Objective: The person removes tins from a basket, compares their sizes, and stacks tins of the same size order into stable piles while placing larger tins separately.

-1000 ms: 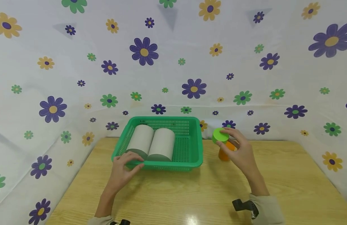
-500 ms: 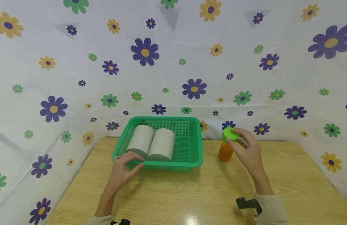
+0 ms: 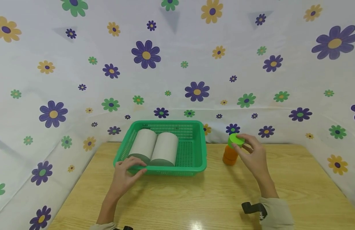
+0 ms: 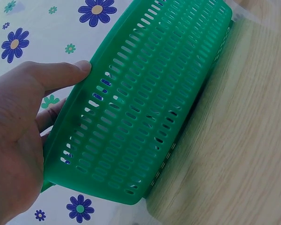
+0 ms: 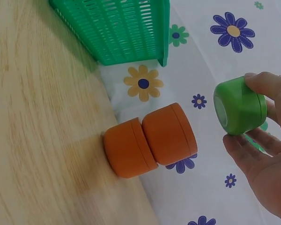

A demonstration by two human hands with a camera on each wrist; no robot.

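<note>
My left hand (image 3: 124, 177) grips the near rim of a green plastic basket (image 3: 180, 170); in the left wrist view the thumb lies on the outside and fingers pass behind the rim. Two white cylinders (image 3: 165, 148) lie side by side in the basket's left part. To the right, my right hand (image 3: 255, 159) holds a small round green jar (image 3: 236, 139) between thumb and fingers. Below it two orange jars (image 3: 230, 155) stand stacked on the table. In the right wrist view the green jar (image 5: 241, 105) is apart from the upper orange jar (image 5: 168, 133).
A wooden table (image 3: 177, 201) carries everything. Close behind the basket and jars hangs a white cloth (image 3: 171, 73) printed with flowers. The basket's right wall stands a short way left of the orange stack.
My right hand has carried the green jar rightward from beside the orange stack to over it, ending slightly lower in the last half second. The left hand and basket have stayed put.
</note>
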